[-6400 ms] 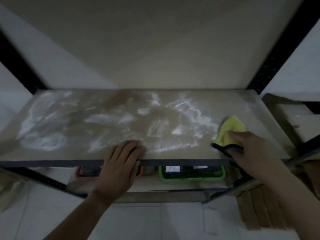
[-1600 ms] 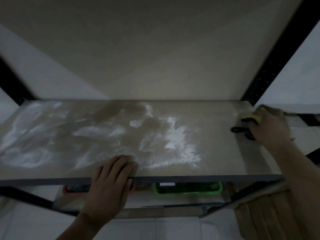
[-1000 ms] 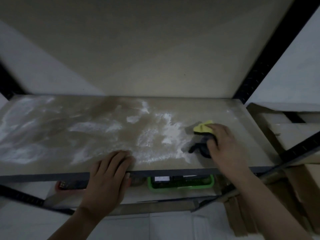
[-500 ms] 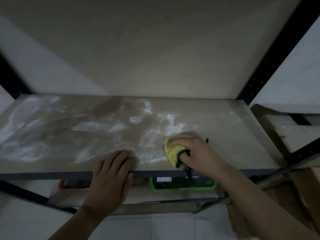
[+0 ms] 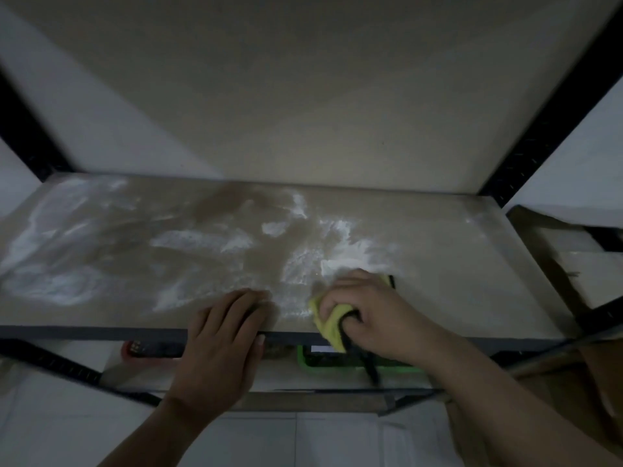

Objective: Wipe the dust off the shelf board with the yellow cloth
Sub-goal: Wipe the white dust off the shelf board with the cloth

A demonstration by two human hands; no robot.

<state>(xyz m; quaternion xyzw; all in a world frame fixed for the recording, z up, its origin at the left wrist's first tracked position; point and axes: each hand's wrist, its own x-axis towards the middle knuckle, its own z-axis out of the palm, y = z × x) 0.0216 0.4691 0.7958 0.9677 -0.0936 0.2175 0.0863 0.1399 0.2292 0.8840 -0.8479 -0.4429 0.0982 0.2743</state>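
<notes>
— At the near edge of the shelf board, what is the right hand doing?

— Its fingers are clenched around the yellow cloth, bunched up under the palm. The cloth is pressed on the board just right of the middle, and a fold of it spills over the front edge. A dark trim or loop of the cloth hangs down from the hand in front of the level below.

— And the left hand?

— It lies flat, grasping nothing. Its fingers are released and spread on the board's near edge, just left of the cloth, with the palm hanging off the front.

— How does the board look?

— White dust streaks the left half and the middle, with a thick patch just beyond the right hand and another at the near left. The right part of the board looks mostly bare and tan, with only a faint smudge at the far right corner.

— Anything else in view?

— Black metal posts rise at the far corners. Below the board, a green tray sits under the right hand and something red sits further left; I cannot tell what it is. The lighting is dim.
</notes>
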